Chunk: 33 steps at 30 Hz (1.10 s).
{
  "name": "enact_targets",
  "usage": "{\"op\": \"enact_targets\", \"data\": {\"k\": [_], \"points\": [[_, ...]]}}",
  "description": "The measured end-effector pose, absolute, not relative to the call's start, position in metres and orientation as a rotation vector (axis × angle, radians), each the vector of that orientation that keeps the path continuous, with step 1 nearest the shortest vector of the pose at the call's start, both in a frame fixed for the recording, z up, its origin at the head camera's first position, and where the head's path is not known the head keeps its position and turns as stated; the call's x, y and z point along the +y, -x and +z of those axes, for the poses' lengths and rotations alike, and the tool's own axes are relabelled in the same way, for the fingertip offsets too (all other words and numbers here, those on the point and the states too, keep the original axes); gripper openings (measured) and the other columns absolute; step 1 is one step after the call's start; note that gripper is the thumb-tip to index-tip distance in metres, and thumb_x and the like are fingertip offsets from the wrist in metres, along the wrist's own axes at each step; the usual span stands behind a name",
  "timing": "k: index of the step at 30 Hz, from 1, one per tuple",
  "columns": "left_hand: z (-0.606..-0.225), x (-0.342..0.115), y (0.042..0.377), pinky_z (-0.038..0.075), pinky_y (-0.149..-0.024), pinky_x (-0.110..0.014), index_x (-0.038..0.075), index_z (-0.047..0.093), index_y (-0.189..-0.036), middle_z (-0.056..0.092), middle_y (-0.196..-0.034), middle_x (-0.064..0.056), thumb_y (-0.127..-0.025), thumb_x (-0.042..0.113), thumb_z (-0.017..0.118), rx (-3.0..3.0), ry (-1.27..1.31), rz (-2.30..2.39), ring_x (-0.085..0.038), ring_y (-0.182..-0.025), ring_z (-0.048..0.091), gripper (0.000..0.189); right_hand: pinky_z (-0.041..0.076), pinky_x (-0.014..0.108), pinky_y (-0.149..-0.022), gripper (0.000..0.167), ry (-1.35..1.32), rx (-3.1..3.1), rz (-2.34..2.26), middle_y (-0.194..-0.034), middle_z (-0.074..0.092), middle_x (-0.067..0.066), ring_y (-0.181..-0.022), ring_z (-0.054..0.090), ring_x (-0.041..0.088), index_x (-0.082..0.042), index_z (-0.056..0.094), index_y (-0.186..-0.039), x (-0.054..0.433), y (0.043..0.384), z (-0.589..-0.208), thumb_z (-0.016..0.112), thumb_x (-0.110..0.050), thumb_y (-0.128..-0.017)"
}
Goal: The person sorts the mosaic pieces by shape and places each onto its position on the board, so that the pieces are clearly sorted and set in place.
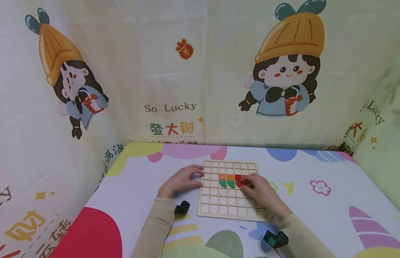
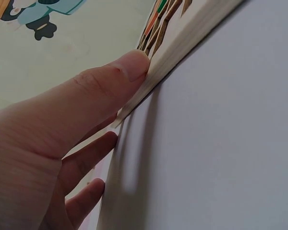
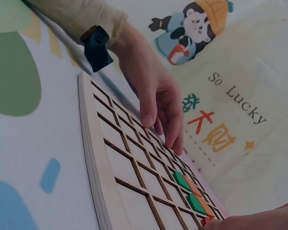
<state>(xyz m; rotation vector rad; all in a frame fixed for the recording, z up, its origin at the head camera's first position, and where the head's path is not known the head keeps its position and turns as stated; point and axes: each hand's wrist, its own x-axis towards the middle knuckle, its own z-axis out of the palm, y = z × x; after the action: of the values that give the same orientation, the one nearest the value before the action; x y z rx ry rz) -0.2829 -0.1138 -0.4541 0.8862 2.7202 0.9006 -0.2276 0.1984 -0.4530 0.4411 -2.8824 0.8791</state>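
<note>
A wooden grid board lies on the table. Orange square tiles, a red square tile and green quarter-round tiles fill some of its cells. My left hand rests against the board's left edge, its thumb on the rim in the left wrist view and its fingers loosely spread. Over the red tiles, my right hand pinches a red quarter-round tile at its cell, beside the green ones. Its fingers partly hide the red tiles; only a thumb shows in the right wrist view.
A patterned cloth covers the table. Printed fabric hangs behind and at both sides. A dark wrist device sits by the left cuff and another device by the right cuff.
</note>
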Motion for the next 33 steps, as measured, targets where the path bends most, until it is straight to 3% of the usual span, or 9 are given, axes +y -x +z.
{"op": "enact_targets", "data": {"k": [27,33], "points": [[-0.454,-0.112,0.280,0.036,-0.111,-0.038,0.014,0.068,-0.115,0.051,-0.142,0.001,-0.086,0.026,0.076,2.716,-0.869,0.907,-0.019,-0.136,0.042,0.033,0.049,0.028,-0.067,0.018,-0.469,-2.845,0.906,-0.087,0.060,-0.003,-0.075,0.052,0.009,-0.008,0.072,-0.101,0.202,0.225,-0.457,0.077,-0.014,-0.084],[-0.454,-0.113,0.282,0.035,-0.111,-0.038,0.014,0.068,-0.115,0.051,-0.143,0.001,-0.086,0.026,0.076,2.725,-0.870,0.900,-0.019,-0.136,0.042,0.033,0.053,0.031,-0.073,0.025,-0.440,-2.862,1.045,-0.098,0.064,0.000,-0.082,0.058,0.012,-0.008,0.070,-0.110,0.210,0.224,-0.452,0.075,-0.018,-0.087]]}}
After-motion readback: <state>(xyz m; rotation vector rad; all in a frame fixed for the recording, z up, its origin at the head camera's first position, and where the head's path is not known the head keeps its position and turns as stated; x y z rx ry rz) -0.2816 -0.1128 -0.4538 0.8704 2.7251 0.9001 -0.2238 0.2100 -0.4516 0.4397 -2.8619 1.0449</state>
